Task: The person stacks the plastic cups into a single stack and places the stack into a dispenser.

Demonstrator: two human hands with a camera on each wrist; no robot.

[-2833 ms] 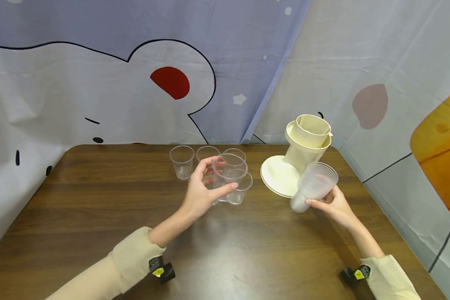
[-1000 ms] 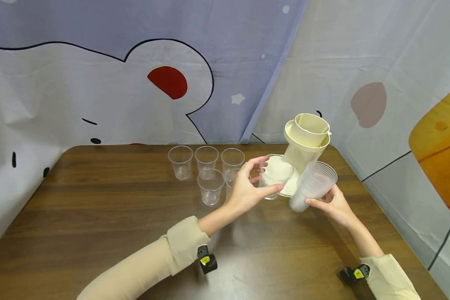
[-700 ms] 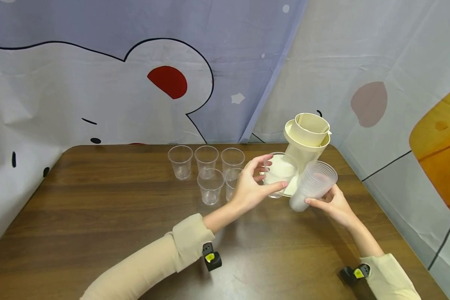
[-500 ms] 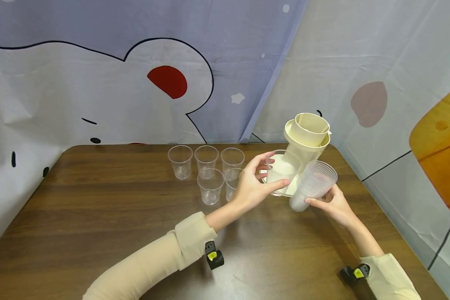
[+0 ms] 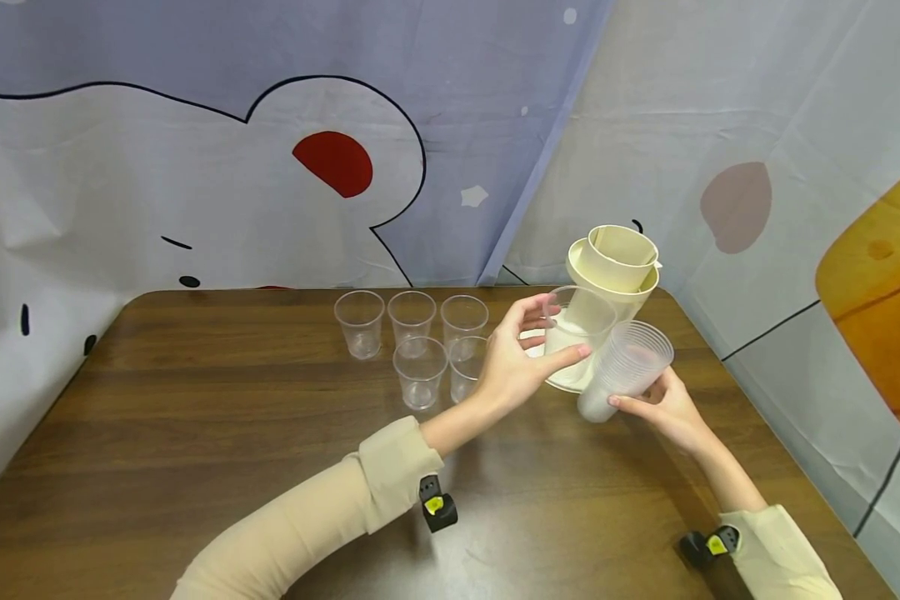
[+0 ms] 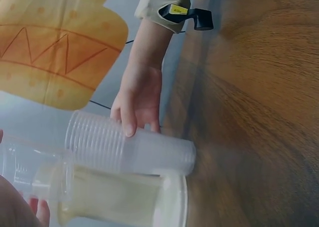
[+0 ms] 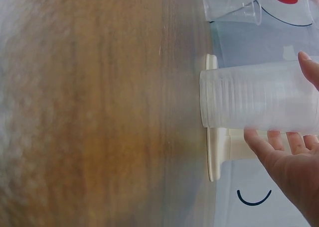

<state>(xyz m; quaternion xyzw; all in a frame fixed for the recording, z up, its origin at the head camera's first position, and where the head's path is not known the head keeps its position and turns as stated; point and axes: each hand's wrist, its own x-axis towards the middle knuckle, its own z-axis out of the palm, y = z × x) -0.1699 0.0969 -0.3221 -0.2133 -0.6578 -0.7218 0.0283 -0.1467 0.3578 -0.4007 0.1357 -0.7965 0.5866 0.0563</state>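
Note:
Above the cream plastic stand, my left hand [image 5: 521,354] holds a clear plastic cup [image 5: 579,317] upright between thumb and fingers. This cup overlaps the rim end of a tall stack of nested plastic cups [image 5: 622,375], which my right hand [image 5: 671,408] grips from the right. The stack leans, rims up to the right, its lower end near the table. In the left wrist view, the loose cup [image 6: 37,170] sits close beside the stack [image 6: 129,147]. Several clear cups [image 5: 420,375] stand upright in two rows left of my left hand, which partly covers the front right cup [image 5: 465,375].
The cream plastic stand [image 5: 607,279], with a round base and a wide tube, stands at the back right behind the stack. A brown wooden table [image 5: 232,433] lies under everything. Printed cloth [image 5: 195,192] hangs along its back and right edges.
My left hand has moved right from over the standing cups, carrying the loose cup, and lately a little upward toward the stack's rims. The right hand and the stack stay nearly still.

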